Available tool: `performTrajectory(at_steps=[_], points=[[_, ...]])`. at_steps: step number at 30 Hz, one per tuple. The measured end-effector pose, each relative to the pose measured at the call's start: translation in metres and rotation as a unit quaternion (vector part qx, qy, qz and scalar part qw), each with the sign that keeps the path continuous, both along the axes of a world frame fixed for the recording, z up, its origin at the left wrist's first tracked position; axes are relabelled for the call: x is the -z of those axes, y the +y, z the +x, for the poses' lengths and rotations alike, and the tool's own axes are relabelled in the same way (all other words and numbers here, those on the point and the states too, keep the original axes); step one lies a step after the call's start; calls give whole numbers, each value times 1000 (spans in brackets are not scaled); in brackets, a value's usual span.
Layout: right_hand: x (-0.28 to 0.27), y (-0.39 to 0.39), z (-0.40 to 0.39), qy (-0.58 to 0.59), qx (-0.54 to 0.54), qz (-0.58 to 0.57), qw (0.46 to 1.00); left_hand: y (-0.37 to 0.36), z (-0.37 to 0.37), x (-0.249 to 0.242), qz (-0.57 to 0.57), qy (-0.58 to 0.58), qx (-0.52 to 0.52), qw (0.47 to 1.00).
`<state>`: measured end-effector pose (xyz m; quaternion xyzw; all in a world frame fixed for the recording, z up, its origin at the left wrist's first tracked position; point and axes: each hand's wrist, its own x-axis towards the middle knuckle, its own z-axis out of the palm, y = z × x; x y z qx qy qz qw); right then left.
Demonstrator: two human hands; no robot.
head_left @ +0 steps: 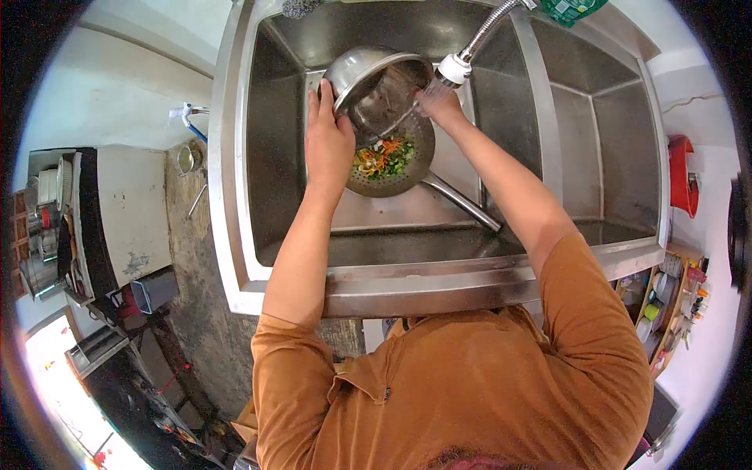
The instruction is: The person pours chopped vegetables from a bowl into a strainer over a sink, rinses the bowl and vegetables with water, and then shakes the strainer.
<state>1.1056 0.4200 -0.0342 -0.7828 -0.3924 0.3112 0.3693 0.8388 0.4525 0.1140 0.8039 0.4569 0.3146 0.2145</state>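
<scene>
A shiny metal bowl (364, 66) is tilted over a perforated strainer in the sink, its opening facing down and toward me. My left hand (329, 145) grips the bowl's left side, fingers along the outside and thumb near the rim. At the right rim, my right hand (440, 107) holds the bowl, its fingers partly hidden by running water. The water falls from a white-headed faucet (453, 69). Chopped orange and green vegetables (385, 158) lie in the strainer (377, 188), whose long metal handle (462, 200) points to the lower right.
The steel sink (415, 278) has a second basin (576, 149) on the right. A scouring pad (301, 6) and a green packet (572, 9) are at the back edge. A red container (683, 176) hangs at right, above a shelf of kitchenware (666, 301).
</scene>
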Motion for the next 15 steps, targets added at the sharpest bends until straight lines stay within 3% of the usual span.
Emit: performTrajectory(at_steps=[4, 10, 12, 13, 15], points=[[-2, 5, -3, -8, -2, 7, 1000, 3, -4, -10, 24, 1, 6, 1000], [-12, 4, -10, -162, -11, 34, 986, 3, -2, -19, 64, 2, -7, 998], [-16, 6, -12, -23, -4, 57, 998, 1, -2, -25, 12, 2, -20, 1000], [-18, 4, -13, -23, -5, 57, 998, 2, -3, -24, 12, 2, -20, 1000], [-21, -4, -14, 225, -8, 122, 967, 6, -6, -22, 29, -13, -29, 999]])
